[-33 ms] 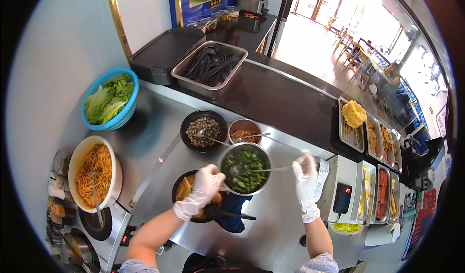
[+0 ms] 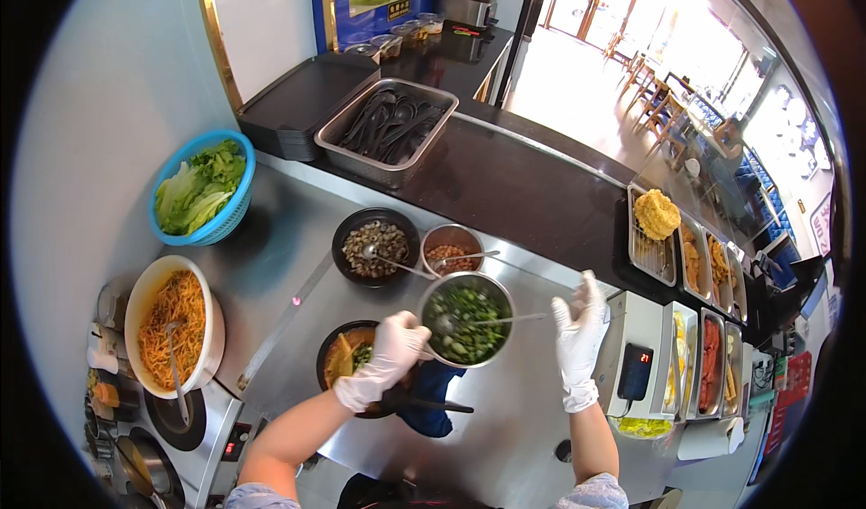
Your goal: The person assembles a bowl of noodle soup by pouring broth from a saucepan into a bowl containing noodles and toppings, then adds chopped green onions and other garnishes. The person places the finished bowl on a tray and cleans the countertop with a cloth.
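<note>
My left hand (image 2: 388, 356), in a white glove, is closed at the left rim of a steel bowl (image 2: 492, 357) of chopped green herbs. A metal spoon (image 2: 519, 318) rests in that bowl, its handle pointing right. My gloved right hand (image 2: 580, 337) is held up to the right of the handle, open, fingers apart and nothing in it. Partly hidden under my left hand is a black bowl (image 2: 327, 365) of food with some greens in it. A dark handle (image 2: 442, 405) juts out to its right, over a dark blue cloth (image 2: 431, 421).
Behind stand a black bowl (image 2: 338, 261) of chopped brownish food and a smaller metal bowl (image 2: 475, 238), each with a spoon. To the left are a white tub (image 2: 215, 356) of orange shreds and a blue basket (image 2: 236, 209) of lettuce. Food trays (image 2: 663, 279) line the right.
The steel bowl of greens has shifted slightly right, my left hand along with it. My right hand has moved right, away from the spoon handle, and its fingers have spread.
</note>
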Available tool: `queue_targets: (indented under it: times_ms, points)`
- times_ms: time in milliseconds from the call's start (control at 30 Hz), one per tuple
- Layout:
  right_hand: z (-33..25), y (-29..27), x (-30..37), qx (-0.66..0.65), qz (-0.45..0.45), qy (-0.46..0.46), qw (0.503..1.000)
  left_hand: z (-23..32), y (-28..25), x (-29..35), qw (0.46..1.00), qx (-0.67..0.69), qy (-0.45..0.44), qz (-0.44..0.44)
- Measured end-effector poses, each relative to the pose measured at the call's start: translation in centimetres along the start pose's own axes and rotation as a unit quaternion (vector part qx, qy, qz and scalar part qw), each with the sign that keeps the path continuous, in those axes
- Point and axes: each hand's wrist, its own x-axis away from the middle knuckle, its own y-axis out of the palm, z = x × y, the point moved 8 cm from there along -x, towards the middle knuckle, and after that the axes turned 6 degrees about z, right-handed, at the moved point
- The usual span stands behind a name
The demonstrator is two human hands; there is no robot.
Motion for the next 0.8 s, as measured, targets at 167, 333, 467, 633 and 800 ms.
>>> queue_targets:
  times_ms: [167,333,467,633,800]
  points:
    - [1.6,4.4,-4.5,0.154,-0.086,-0.205,0.963,-4.7,10.6,-2.8,0.994,0.052,-0.091,-0.023]
    - [6.8,17.1,-3.6,0.345,-0.301,-0.295,0.839,-7.4,15.6,-5.1,0.988,0.067,-0.139,0.013]
    - [9.3,20.3,-2.5,0.412,-0.338,-0.353,0.769,-7.5,15.9,-7.3,0.998,0.003,-0.069,0.008]
    - [7.2,18.3,-2.4,0.374,-0.3,-0.417,0.772,-6.8,12.3,-5.5,0.997,0.015,-0.072,-0.019]
    - [6.2,17.1,-1.5,0.472,-0.394,-0.348,0.708,-3.5,5.2,-0.2,0.995,0.068,-0.066,-0.035]
